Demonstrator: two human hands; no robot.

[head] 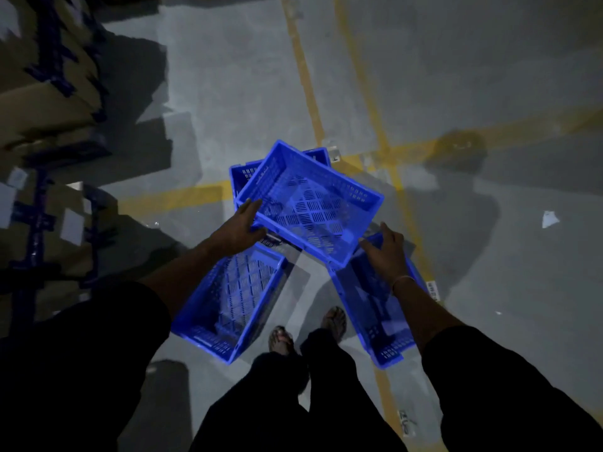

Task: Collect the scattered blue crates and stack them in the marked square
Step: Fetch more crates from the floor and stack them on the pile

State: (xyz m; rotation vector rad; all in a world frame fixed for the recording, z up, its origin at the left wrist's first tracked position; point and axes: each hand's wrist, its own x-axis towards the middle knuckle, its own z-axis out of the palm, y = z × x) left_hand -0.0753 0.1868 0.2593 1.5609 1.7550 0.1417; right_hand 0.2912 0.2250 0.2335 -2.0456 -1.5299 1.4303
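Top blue crate (310, 207): rectangular moulded plastic, slotted mesh floor, vented walls, sitting skewed over another blue crate (243, 172) just past centre, around 12 o'clock from the feet. Two more on the floor: one crate (231, 298) at 7 o'clock of the top one, another (375, 308) at 5 o'clock, both open side up, same perforated pattern.

Left hand (239, 228) at the top crate's near-left corner, fingers fairly straight along the rim, thumb under the edge. Right hand (386, 251) spread loosely at the near-right corner, fingertips touching or just off the rim, hard to tell which. Thin bangle (403, 282) on that wrist.

Smooth grey concrete floor (228, 93), worn yellow painted lines (306, 76) crossing beside the stack. Taped cardboard boxes (42, 93) stacked at 9 to 10 o'clock. Dim lighting, sandalled feet (280, 340) at 6 o'clock.
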